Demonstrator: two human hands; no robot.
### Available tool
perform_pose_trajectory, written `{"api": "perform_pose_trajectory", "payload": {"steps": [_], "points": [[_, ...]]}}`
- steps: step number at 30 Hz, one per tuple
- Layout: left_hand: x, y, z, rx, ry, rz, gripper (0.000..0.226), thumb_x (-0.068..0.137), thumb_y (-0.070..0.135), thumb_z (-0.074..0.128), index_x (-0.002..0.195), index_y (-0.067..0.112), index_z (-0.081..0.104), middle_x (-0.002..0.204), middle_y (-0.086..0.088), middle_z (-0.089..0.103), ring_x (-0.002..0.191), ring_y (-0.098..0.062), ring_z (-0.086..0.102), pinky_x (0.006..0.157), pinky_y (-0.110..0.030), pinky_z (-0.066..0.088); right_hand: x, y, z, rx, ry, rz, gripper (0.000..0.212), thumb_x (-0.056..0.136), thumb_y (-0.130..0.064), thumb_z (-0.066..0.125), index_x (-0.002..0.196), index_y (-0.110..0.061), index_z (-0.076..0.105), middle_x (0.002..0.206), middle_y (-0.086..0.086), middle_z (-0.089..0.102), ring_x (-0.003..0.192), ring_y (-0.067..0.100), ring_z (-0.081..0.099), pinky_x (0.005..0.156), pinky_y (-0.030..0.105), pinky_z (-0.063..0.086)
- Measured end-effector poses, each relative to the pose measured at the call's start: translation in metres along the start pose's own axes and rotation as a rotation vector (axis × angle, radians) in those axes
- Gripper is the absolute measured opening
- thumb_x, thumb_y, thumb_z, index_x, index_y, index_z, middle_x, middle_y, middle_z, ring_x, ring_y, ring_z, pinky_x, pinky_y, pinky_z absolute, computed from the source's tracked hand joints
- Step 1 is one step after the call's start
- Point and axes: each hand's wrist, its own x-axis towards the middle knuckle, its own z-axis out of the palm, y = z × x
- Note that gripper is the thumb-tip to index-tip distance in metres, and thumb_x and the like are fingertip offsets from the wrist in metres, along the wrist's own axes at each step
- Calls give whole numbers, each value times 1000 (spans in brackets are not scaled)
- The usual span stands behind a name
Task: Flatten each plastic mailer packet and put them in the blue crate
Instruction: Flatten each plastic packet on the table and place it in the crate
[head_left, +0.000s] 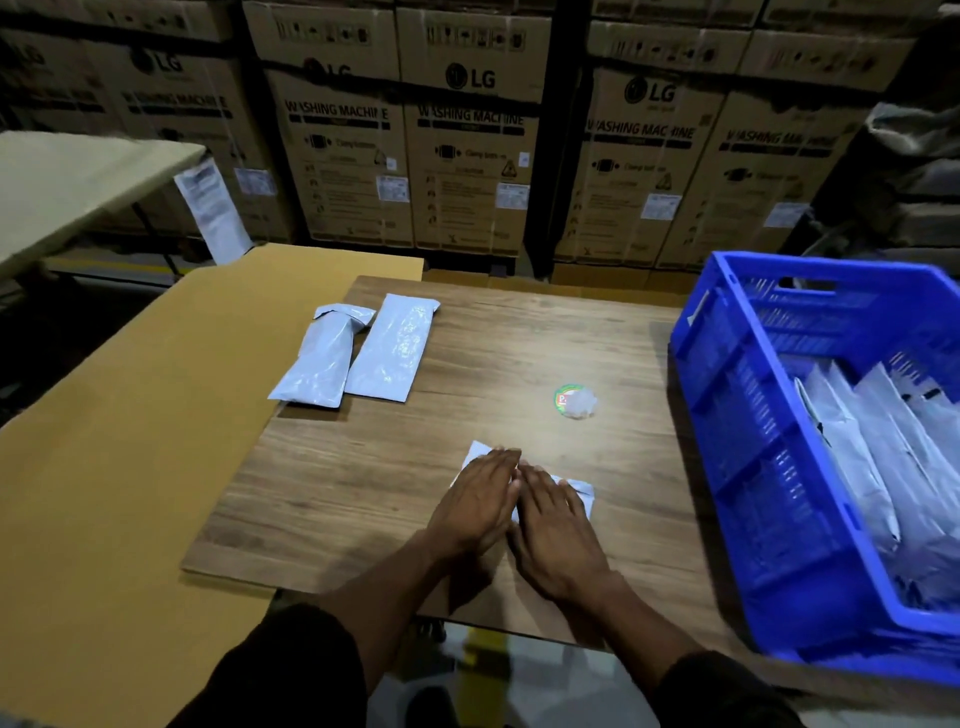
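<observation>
A grey plastic mailer packet (581, 491) lies on the wooden table (363, 493), mostly hidden under my hands. My left hand (478, 501) and my right hand (556, 525) press flat on it side by side, fingers straight. Two more grey mailer packets (317, 358) (392, 348) lie next to each other at the table's far left. The blue crate (727, 415) stands at the right with several flattened packets (883, 467) leaning inside it.
A small round green sticker with a clear plastic scrap (574, 401) lies mid-table. A yellow-brown cardboard sheet (130, 441) covers the surface to the left. Stacked washing-machine cartons (467, 145) form a wall behind the table.
</observation>
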Motion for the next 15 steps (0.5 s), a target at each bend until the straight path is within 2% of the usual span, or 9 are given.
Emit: {"api": "perform_pose_trajectory", "payload": {"steps": [2, 4, 6, 10, 12, 15], "points": [[-3, 5, 7, 4, -25, -39, 55, 108, 37, 27, 139, 0, 54, 141, -14, 58, 134, -31, 52, 114, -37, 28, 0, -2, -2, -27, -15, 6, 63, 96, -40, 40, 150, -7, 39, 156, 8, 38, 144, 23, 36, 114, 46, 26], [-8, 4, 17, 94, 10, -10, 55, 110, 38, 24, 138, 5, 57, 143, -8, 58, 137, -27, 50, 114, -40, 30, 0, -3, -4, -32, -28, 25, 65, 94, -41, 40, 151, -8, 38, 156, 8, 38, 145, 22, 34, 115, 45, 23], [-14, -1, 21, 190, 64, 47, 47, 110, 33, 31, 139, 8, 58, 148, -5, 53, 141, -26, 45, 113, -44, 35, 0, -6, -6, -41, -36, 25, 67, 93, -42, 40, 151, -9, 38, 156, 8, 39, 144, 22, 34, 116, 46, 22], [-17, -8, 22, 279, 97, 148, 38, 105, 19, 42, 138, 8, 58, 153, -11, 47, 142, -41, 41, 107, -51, 40, 2, -6, -7, -37, -70, 40, 71, 93, -49, 39, 152, -9, 35, 157, 6, 38, 145, 21, 32, 118, 46, 16], [-18, -8, 20, 276, 98, 119, 40, 103, 17, 47, 141, 4, 55, 153, -13, 47, 142, -43, 40, 107, -51, 41, -2, -3, -5, -40, -82, 50, 73, 95, -53, 37, 152, -7, 35, 157, 7, 37, 146, 22, 31, 119, 46, 14], [-20, -10, 12, 225, 38, 5, 48, 103, 23, 42, 148, 10, 49, 157, -9, 41, 145, -36, 37, 107, -49, 42, -10, 7, -3, -56, -73, 68, 79, 97, -62, 35, 151, -5, 35, 156, 10, 37, 146, 26, 31, 118, 46, 16]]}}
